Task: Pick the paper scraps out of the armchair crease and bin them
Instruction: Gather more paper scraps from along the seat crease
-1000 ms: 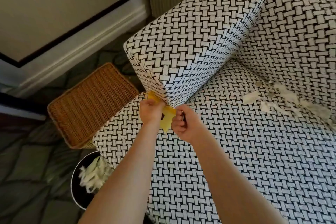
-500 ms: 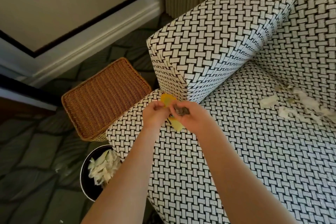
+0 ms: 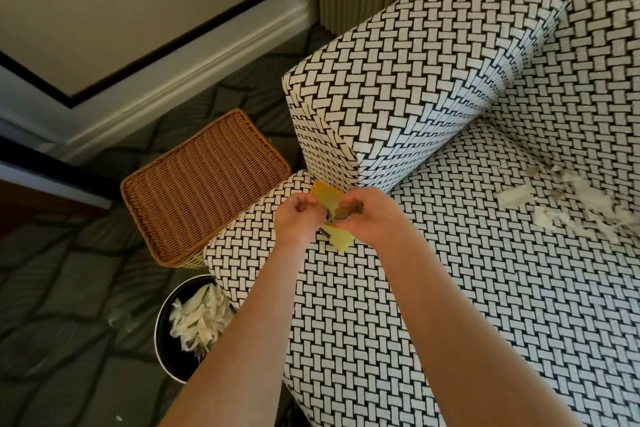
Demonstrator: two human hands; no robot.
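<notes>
Left hand (image 3: 294,215), right hand (image 3: 369,220) grip yellow paper scrap (image 3: 327,198) over armchair (image 3: 485,288) front corner; white scraps (image 3: 199,319) in bin (image 3: 158,340).

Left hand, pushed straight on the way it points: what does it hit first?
Beyond the yellow scrap that the left hand and right hand pinch, most likely the front face of the armrest, close ahead. Depth is unclear from this one view.

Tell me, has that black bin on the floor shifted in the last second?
No. The black bin sits just where it was, beside the wicker basket and against the front corner of the armchair seat.
</notes>
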